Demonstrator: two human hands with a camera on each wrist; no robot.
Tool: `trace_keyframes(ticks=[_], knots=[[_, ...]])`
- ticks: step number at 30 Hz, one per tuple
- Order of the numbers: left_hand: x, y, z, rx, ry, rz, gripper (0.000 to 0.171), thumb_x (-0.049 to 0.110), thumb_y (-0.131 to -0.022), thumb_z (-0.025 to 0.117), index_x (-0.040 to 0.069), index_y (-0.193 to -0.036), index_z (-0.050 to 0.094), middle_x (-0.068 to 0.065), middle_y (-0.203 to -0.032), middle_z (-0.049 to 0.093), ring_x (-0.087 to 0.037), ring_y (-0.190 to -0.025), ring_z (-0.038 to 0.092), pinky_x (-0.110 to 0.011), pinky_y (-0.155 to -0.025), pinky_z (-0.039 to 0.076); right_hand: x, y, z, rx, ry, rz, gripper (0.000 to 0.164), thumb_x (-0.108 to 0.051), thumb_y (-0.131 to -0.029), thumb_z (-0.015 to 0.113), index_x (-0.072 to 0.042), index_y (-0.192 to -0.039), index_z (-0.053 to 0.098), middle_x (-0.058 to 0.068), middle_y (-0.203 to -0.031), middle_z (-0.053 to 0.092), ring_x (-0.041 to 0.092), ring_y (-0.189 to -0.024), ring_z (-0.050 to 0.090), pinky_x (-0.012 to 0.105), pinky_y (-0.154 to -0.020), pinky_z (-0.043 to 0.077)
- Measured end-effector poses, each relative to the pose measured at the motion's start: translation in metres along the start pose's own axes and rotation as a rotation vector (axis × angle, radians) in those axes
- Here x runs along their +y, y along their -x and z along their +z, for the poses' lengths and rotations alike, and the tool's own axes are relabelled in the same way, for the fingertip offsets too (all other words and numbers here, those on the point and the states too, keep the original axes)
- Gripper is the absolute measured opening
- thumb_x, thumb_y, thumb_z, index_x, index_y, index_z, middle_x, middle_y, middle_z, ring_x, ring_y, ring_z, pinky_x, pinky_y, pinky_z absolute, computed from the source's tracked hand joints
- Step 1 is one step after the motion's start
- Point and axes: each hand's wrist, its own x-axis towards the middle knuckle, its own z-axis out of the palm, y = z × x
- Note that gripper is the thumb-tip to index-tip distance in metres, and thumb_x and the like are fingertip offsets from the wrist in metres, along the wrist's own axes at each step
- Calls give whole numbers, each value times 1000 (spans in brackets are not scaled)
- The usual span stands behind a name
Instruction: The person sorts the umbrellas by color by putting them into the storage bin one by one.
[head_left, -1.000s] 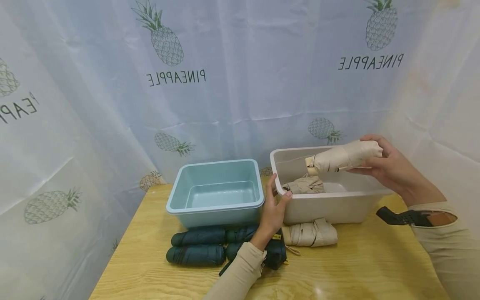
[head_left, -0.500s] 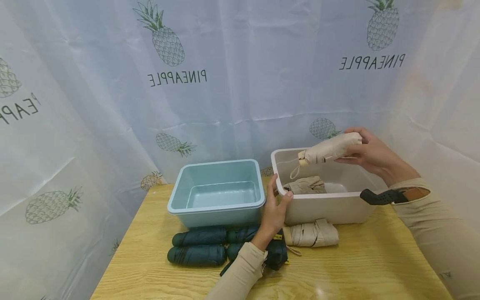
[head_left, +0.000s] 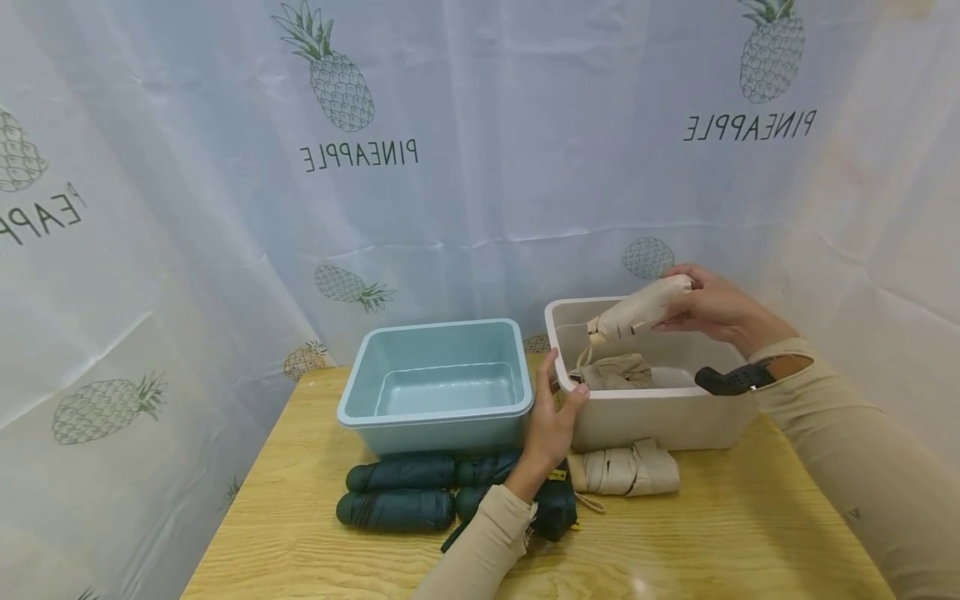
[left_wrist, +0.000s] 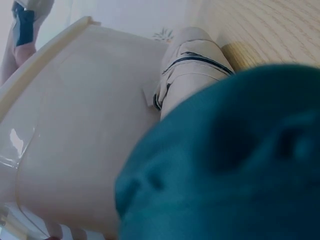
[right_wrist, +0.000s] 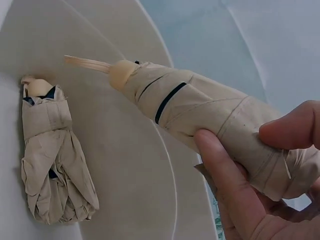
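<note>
My right hand (head_left: pixel 716 310) grips a folded beige umbrella (head_left: pixel 645 308) by one end, over the inside of the beige bin (head_left: pixel 660 421). Its handle end, with a wrist loop, tilts down to the left. In the right wrist view, thumb and fingers wrap the umbrella's cloth (right_wrist: pixel 205 107). A second beige umbrella (right_wrist: pixel 55 155) lies at the bottom of the bin, against its left end. My left hand (head_left: pixel 550 427) holds the bin's front left corner, thumb on the front and fingers along the left side. Another beige umbrella (head_left: pixel 628 468) lies on the table before the bin.
A light blue bin (head_left: pixel 442 429) with nothing inside stands left of the beige one. Several dark green folded umbrellas (head_left: pixel 397 510) lie in front of it, partly under my left forearm. A pineapple-print curtain (head_left: pixel 480 192) hangs behind the wooden table (head_left: pixel 285 533).
My right hand has moved left with the beige umbrella, bringing it further over the bin, its handle end now lower. The left hand has kept its place at the bin corner.
</note>
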Motion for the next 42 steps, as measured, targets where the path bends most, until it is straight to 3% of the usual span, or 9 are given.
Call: trace_keyframes(ticks=[5,10,21,31,42], knots=[[0,0,0,-1,-2,2,72,46,-99,56,35,-162,22,-11,-156,42,-28,-141,45,-60,-111,39,0,-9,4,-9,84,33,72,10,-94,54,-8,-154,19,29,-159,10,41,-128,45,42,-92,59],[0,-1,0,0,7,0,72,45,-98,56,35,-161,23,-11,-154,43,-27,-141,45,-60,-112,38,-2,-18,12,-20,165,44,73,9,-91,56,0,-153,19,29,-149,24,34,-113,55,43,-88,60],[-1,0,-1,2,20,8,73,44,-98,57,35,-161,23,-10,-155,43,-28,-142,44,-63,-114,34,4,-40,33,-52,248,81,73,13,-87,55,6,-151,21,36,-147,25,44,-115,53,46,-85,61],[-2,-1,-1,-10,29,10,73,46,-98,56,35,-161,22,-12,-159,38,-30,-142,42,-66,-113,34,14,-55,44,-117,249,116,70,15,-86,59,6,-146,25,30,-135,34,36,-103,62,51,-89,59],[-2,-2,0,-8,6,31,74,46,-99,57,35,-162,21,-17,-158,38,-33,-143,42,-66,-111,36,20,-59,44,-205,259,165,74,15,-86,55,7,-151,21,31,-144,27,39,-120,47,53,-101,53]])
